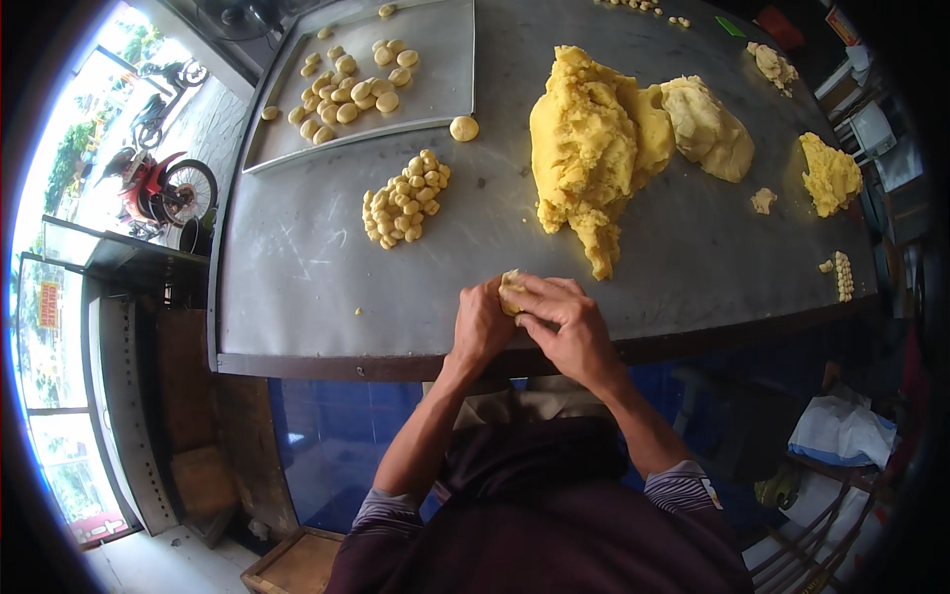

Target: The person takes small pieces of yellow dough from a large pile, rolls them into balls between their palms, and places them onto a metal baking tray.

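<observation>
Over the front edge of the metal table point(287, 297), my two hands meet around a small piece of pale dough point(512, 293). My left hand point(483, 319) is closed on the piece from the left, its fingers partly hidden. From the other side, the fingers and thumb of my right hand point(562, 319) grip the same dough. Just beyond my hands lies a large, rough yellow mound of dough point(584, 139), with a smoother pale dough lump point(708, 129) against its right side. A cluster of small dough balls point(406, 201) lies ahead and to the left.
At the far left, a shallow metal tray point(435, 89) holds many rounded dough pieces, with one dough ball point(463, 129) just outside its corner. A yellow dough chunk point(829, 176) and a short row of tiny balls point(843, 277) lie at the right. Motorcycles point(158, 188) stand outside.
</observation>
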Motion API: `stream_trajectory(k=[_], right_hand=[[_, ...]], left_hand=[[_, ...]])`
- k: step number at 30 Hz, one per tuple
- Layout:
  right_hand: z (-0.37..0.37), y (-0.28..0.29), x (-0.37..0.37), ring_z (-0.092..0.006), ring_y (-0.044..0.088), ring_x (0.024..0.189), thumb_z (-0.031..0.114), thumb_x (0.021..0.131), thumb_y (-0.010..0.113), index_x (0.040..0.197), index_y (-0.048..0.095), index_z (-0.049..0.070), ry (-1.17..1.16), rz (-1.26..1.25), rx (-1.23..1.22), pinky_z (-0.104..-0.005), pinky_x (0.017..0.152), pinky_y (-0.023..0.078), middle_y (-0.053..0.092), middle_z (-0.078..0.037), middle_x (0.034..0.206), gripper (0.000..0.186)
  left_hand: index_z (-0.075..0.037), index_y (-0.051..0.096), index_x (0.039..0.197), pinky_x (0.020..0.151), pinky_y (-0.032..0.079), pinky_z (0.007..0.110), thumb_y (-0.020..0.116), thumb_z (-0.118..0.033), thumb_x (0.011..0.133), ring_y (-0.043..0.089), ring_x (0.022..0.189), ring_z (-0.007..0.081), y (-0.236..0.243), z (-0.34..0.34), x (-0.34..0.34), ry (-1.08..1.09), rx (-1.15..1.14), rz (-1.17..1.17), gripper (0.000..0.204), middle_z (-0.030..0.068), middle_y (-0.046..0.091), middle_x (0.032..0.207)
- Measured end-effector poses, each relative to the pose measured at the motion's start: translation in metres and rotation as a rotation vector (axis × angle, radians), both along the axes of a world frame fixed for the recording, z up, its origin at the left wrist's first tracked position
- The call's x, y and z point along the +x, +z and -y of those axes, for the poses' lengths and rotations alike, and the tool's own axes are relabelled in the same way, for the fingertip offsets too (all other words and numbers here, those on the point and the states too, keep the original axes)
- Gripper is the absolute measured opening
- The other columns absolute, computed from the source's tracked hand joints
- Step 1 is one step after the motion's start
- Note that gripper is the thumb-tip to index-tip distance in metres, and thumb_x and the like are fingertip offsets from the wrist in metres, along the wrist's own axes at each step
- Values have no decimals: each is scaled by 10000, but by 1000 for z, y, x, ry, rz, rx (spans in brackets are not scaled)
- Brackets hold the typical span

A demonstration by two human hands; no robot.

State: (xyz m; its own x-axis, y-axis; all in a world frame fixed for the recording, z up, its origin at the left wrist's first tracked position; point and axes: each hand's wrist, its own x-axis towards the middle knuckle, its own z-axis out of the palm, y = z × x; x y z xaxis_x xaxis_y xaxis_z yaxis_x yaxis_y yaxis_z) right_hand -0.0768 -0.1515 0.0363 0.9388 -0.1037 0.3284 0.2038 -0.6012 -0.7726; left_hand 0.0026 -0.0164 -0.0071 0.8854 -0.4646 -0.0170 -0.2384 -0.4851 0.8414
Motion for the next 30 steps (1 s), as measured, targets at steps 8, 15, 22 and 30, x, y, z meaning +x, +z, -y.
stream_trajectory(k=[8,15,22,30], right_hand=[[-19,-7,-1,-329,688,932,-39,827,722,1062,718,16,-168,101,-251,-409,814,571,692,-140,1020,241],[24,-6,23,-210,629,985,77,730,866,1065,661,56,-58,-334,253,-342,830,522,621,-75,971,394],[52,-4,20,-328,628,1100,71,791,814,1349,578,38,-165,-86,-155,-388,942,520,648,-148,1178,607],[101,-10,24,-376,615,1203,59,844,762,1323,634,45,-225,-310,-201,-414,995,528,648,-190,1297,497]], left_hand=[[-48,581,1018,679,531,511,715,-107,860,683,827,463,4,3,-9,25,-53,-91,216,222,711,867],[-41,665,962,718,536,410,821,-94,783,666,812,348,3,-2,-3,-199,-235,101,243,134,655,910],[8,670,961,697,521,361,699,-203,960,649,761,245,3,-5,-3,-121,-210,52,213,100,658,883],[-40,611,1016,626,383,232,434,-403,1107,433,702,62,-5,-18,10,-34,-596,-365,414,2,571,840]])
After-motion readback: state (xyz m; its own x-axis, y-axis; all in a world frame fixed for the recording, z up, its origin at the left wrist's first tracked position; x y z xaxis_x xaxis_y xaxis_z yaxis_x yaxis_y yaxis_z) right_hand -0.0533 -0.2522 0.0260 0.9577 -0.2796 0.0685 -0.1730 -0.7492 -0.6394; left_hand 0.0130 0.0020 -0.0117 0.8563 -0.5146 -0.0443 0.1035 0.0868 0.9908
